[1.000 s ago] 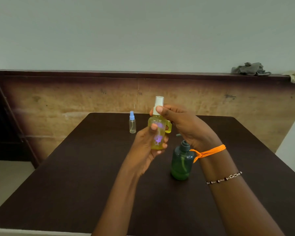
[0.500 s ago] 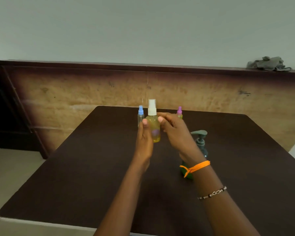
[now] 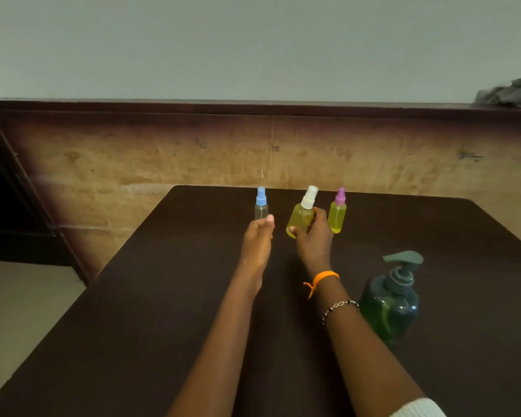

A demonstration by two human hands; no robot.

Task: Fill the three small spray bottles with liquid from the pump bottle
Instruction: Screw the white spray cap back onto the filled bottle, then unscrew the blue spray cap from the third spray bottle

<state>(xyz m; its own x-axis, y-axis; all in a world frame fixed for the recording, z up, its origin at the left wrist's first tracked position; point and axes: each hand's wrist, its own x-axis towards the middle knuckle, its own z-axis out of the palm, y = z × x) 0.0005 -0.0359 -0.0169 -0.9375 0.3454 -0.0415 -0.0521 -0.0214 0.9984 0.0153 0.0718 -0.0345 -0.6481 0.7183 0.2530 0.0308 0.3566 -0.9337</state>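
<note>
Three small spray bottles stand toward the far end of the dark table [image 3: 151, 311]. The blue-capped bottle [image 3: 261, 206] on the left looks clear. My left hand [image 3: 257, 240] reaches toward it with fingers extended, fingertips just in front of it. My right hand [image 3: 313, 239] grips the white-capped bottle [image 3: 302, 216], which holds yellow liquid and leans slightly. The purple-capped bottle [image 3: 337, 213], also yellow, stands upright just right of that hand. The green pump bottle [image 3: 391, 305] stands near my right forearm.
A wood-panelled wall with a dark ledge [image 3: 253, 105] runs behind the table. A grey cloth [image 3: 509, 93] lies on the ledge at far right. The floor [image 3: 18, 311] shows left of the table.
My right hand carried the white-capped bottle down and away to the table between the other two. My left hand let go of it and now reaches toward the blue-capped bottle.
</note>
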